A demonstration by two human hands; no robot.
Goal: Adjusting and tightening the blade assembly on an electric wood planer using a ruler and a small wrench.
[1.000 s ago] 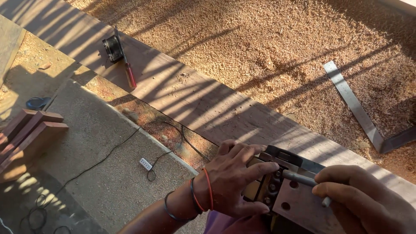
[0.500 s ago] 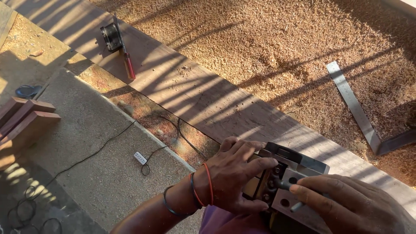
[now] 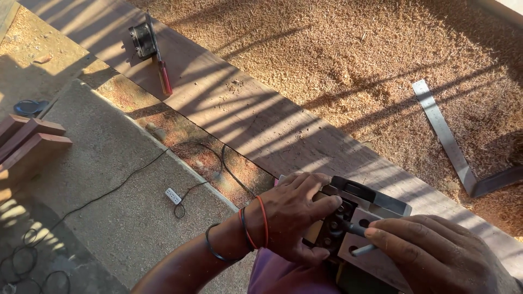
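Item: power tool (image 3: 357,215) w/ metal plates, in lap at bottom of view, black housing up; fasteners seated in body, rod-like tool (image 3: 359,239) at a hole in its plate, so work looks mid-way, not closed up. L hand (image 3: 294,215) palm-down, fingers clamped over tool's left side, wrist bangles showing. R hand (image 3: 430,256) curled shut on the rod, tip angled at plate

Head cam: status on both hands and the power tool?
Left hand clamped on the dark metal-and-wood power tool. Right hand pinching a thin grey metal rod at its plate. Nothing in the way.
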